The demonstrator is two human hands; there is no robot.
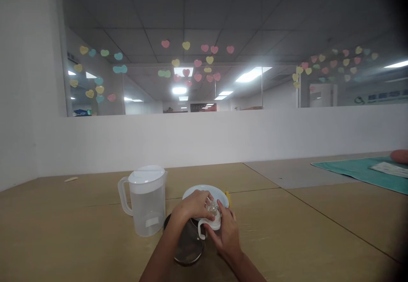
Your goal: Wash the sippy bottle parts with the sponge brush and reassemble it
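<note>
Fingertips are bearing most of the risk: they are gripping a small white plastic piece with a hooked handle [216, 223] and its smooth, clear rounded part [213, 206], and an uneven squeeze could be tilting it or letting it slip. A drop could be sending it onto the round white plate [204, 187] or the dark round dish with a shiny rim [189, 248]. The left forearm is crossing above that dish, so a low elbow could be nudging it towards the translucent, white-lidded pitcher [148, 205].

The left hand [195, 204] is arching over from above, its fingers curling at the clear part. The right hand [229, 232] is cupping from the side, pinching the white piece with its thumb low near the hook and its fingers up beside the clear part. The piece is sitting between both hands, at the plate's near side.
</note>
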